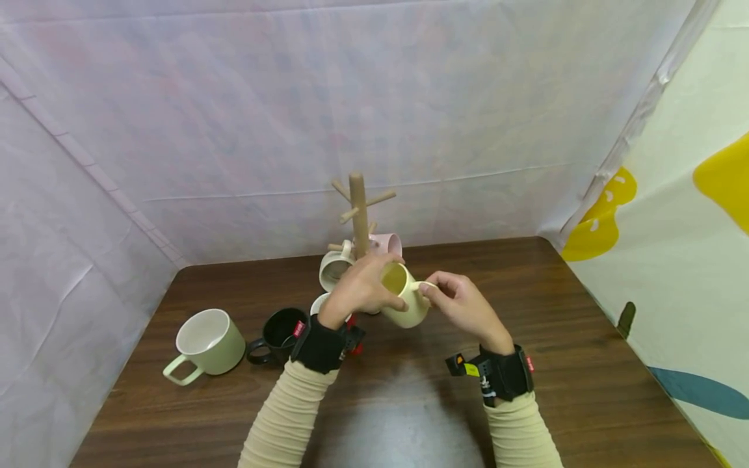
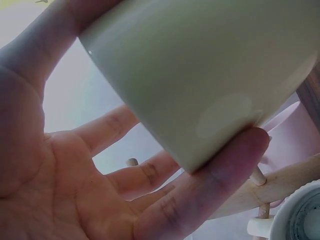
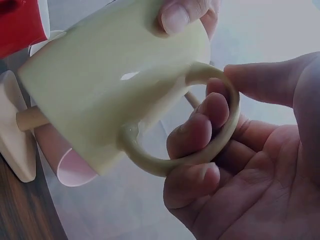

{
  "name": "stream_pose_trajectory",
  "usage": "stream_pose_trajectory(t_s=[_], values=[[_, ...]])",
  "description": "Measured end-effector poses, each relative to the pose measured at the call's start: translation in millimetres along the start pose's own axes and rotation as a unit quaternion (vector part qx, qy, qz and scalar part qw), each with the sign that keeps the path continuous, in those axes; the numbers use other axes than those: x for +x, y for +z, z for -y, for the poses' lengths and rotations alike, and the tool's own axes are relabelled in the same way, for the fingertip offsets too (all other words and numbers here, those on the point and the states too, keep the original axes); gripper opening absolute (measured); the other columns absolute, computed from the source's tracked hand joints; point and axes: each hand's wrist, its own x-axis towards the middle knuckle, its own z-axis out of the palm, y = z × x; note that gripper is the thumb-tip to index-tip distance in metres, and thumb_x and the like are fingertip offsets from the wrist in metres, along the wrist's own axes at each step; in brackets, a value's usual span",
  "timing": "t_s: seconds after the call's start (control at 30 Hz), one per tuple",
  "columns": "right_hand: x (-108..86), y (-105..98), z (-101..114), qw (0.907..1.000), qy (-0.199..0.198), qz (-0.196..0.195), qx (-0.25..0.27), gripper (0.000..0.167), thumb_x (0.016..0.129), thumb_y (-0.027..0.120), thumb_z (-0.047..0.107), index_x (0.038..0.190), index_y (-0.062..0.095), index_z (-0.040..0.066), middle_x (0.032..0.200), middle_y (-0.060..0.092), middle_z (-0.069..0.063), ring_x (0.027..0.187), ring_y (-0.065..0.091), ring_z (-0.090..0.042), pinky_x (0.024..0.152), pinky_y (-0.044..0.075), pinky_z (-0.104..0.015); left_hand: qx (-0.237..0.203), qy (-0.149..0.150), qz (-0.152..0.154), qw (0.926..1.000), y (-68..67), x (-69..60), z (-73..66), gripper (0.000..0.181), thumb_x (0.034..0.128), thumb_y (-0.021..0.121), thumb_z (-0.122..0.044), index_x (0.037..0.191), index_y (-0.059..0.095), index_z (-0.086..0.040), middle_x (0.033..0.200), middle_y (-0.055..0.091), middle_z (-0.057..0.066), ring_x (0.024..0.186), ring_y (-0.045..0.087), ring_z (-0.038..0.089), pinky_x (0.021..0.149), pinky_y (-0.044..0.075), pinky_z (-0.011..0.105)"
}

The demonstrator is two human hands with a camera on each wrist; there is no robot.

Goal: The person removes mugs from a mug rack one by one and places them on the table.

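A pale yellow mug (image 1: 412, 309) is held tilted in front of the wooden mug tree (image 1: 358, 214), its mouth towards the upper left in the head view. My left hand (image 1: 365, 286) grips its body near the rim, thumb on one side and fingers on the other. My right hand (image 1: 465, 309) holds the handle (image 3: 234, 107), with fingers curled through the loop and the thumb against its outside. A pink mug (image 1: 391, 244) and an off-white mug (image 1: 329, 268) are at the tree's lower pegs. The upper pegs are bare.
Left on the brown table (image 1: 585, 364) stands a large light green mug (image 1: 216, 348). Beside it is a black mug (image 1: 281, 338), partly behind my left wrist. A red mug with a white rim (image 3: 20, 27) is mostly hidden by my left arm in the head view.
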Motion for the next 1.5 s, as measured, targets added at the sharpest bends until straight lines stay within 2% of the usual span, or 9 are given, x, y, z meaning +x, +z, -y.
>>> stream_pose_trajectory(t_s=[0.27, 0.5, 0.63, 0.87, 1.17, 1.4, 1.5], values=[[0.9, 1.2, -2.3, 0.9998, 0.013, 0.006, 0.016, 0.024, 0.102, 0.057, 0.024, 0.09, 0.065, 0.005, 0.089, 0.065, -0.011, 0.084, 0.059, -0.032, 0.073, 0.051, -0.032, -0.005, -0.015, 0.0, 0.9999, 1.8, -1.2, 0.7, 0.074, 0.0685, 0.09, -0.031, 0.133, 0.059, -0.015, 0.113, 0.065, 0.004, 0.099, 0.06, 0.022, 0.082, 0.048, 0.039], [1.4, 1.4, -4.1, 0.9996, 0.021, 0.005, 0.02, 0.028, 0.102, 0.057, 0.026, 0.09, 0.064, 0.003, 0.089, 0.064, -0.011, 0.085, 0.059, -0.031, 0.076, 0.053, -0.04, -0.007, -0.033, 0.006, 0.9994, 2.5, -1.8, 0.5, 0.079, 0.07, 0.089, -0.034, 0.138, 0.055, -0.015, 0.124, 0.063, 0.006, 0.109, 0.058, 0.024, 0.091, 0.048, 0.043], [1.5, 1.4, -5.0, 0.9995, 0.024, 0.008, 0.018, 0.028, 0.102, 0.056, 0.027, 0.09, 0.064, 0.003, 0.09, 0.064, -0.011, 0.087, 0.059, -0.032, 0.077, 0.053, -0.039, -0.011, -0.037, 0.006, 0.9992, 3.3, -1.8, 0.7, 0.079, 0.07, 0.089, -0.033, 0.139, 0.055, -0.015, 0.125, 0.063, 0.006, 0.109, 0.058, 0.024, 0.091, 0.048, 0.043], [1.1, 0.9, -6.5, 0.9991, 0.031, 0.012, 0.025, 0.029, 0.102, 0.056, 0.027, 0.091, 0.064, 0.002, 0.092, 0.064, -0.013, 0.09, 0.06, -0.032, 0.078, 0.052, -0.031, -0.013, -0.033, 0.007, 0.9993, 3.9, -1.6, 0.9, 0.078, 0.0703, 0.089, -0.034, 0.138, 0.055, -0.015, 0.122, 0.063, 0.006, 0.106, 0.058, 0.023, 0.089, 0.048, 0.042], [1.2, 0.5, -8.7, 0.999, 0.035, 0.015, 0.024, 0.03, 0.103, 0.055, 0.028, 0.09, 0.063, 0.002, 0.093, 0.063, -0.014, 0.089, 0.058, -0.032, 0.079, 0.051, -0.04, -0.02, -0.039, 0.008, 0.999, 4.3, -1.6, 1.7, 0.079, 0.0711, 0.089, -0.034, 0.139, 0.055, -0.014, 0.128, 0.061, 0.006, 0.111, 0.057, 0.025, 0.092, 0.047, 0.043], [1.3, -0.8, -8.7, 0.9989, 0.039, 0.017, 0.019, 0.03, 0.103, 0.054, 0.028, 0.09, 0.062, 0.002, 0.092, 0.06, -0.015, 0.088, 0.054, -0.037, 0.075, 0.046, -0.033, -0.027, -0.038, 0.004, 0.9989, 4.3, -2.0, 2.7, 0.08, 0.0717, 0.088, -0.035, 0.14, 0.054, -0.013, 0.132, 0.06, 0.008, 0.116, 0.056, 0.026, 0.096, 0.046, 0.045], [1.9, -1.2, -10.6, 0.9983, 0.045, 0.017, 0.032, 0.031, 0.104, 0.053, 0.028, 0.09, 0.061, 0.0, 0.095, 0.059, -0.018, 0.09, 0.054, -0.036, 0.079, 0.048, -0.038, -0.032, -0.033, 0.003, 0.999, 4.4, -2.4, 3.8, 0.08, 0.0723, 0.088, -0.037, 0.141, 0.053, -0.013, 0.133, 0.059, 0.008, 0.117, 0.056, 0.026, 0.097, 0.046, 0.045]])
